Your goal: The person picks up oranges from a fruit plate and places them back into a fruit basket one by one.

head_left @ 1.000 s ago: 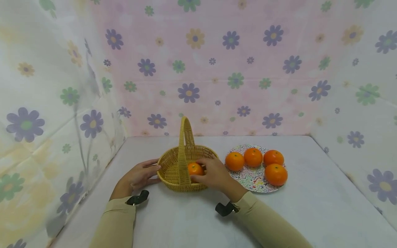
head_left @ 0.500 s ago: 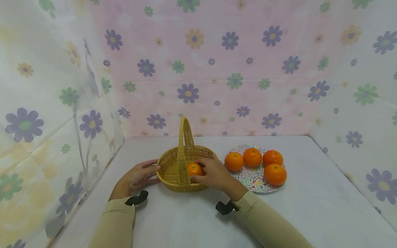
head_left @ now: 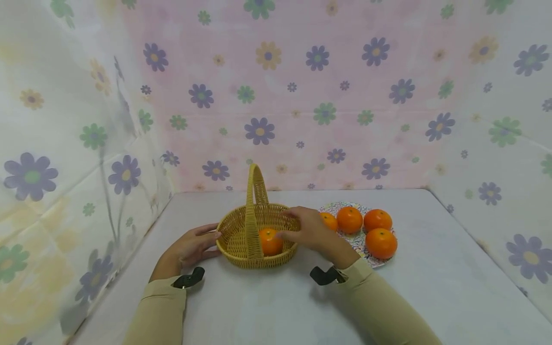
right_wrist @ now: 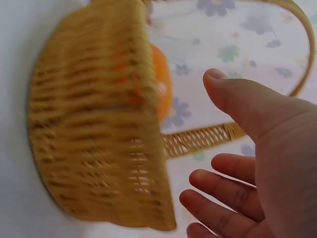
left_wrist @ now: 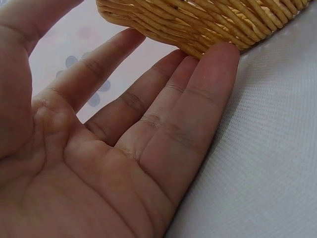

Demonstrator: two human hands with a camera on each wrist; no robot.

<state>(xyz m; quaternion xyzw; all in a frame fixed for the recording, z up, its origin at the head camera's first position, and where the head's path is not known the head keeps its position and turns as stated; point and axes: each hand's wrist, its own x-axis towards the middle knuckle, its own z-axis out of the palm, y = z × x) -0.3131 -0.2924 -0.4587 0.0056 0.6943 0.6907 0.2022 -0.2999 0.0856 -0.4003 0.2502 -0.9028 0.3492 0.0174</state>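
Note:
A yellow wicker basket (head_left: 235, 256) with a tall arched handle stands on the table. In its right half sits one tangerine (head_left: 270, 243), partly behind the handle; in the right wrist view the tangerine (right_wrist: 161, 82) shows over the rim. My left hand (head_left: 196, 247) touches the basket's left side with outstretched fingers, and in the left wrist view its fingertips meet the woven wall (left_wrist: 198, 25). Over the basket's right rim is my right hand (head_left: 308, 230), thumb and fingers spread apart and holding nothing. In the right wrist view that hand (right_wrist: 277, 158) is apart from the tangerine.
Right of the basket lies a round speckled plate (head_left: 358, 244) bearing several tangerines (head_left: 381, 243); my right hand and forearm partly cover its left side. White cloth (head_left: 258, 306) covers the table. Flower-printed fabric (head_left: 276, 96) rises behind and on both sides.
My right hand has let go of the tangerine in the basket and moved up and to the right, its fingers opening. My left hand stays at the basket's side.

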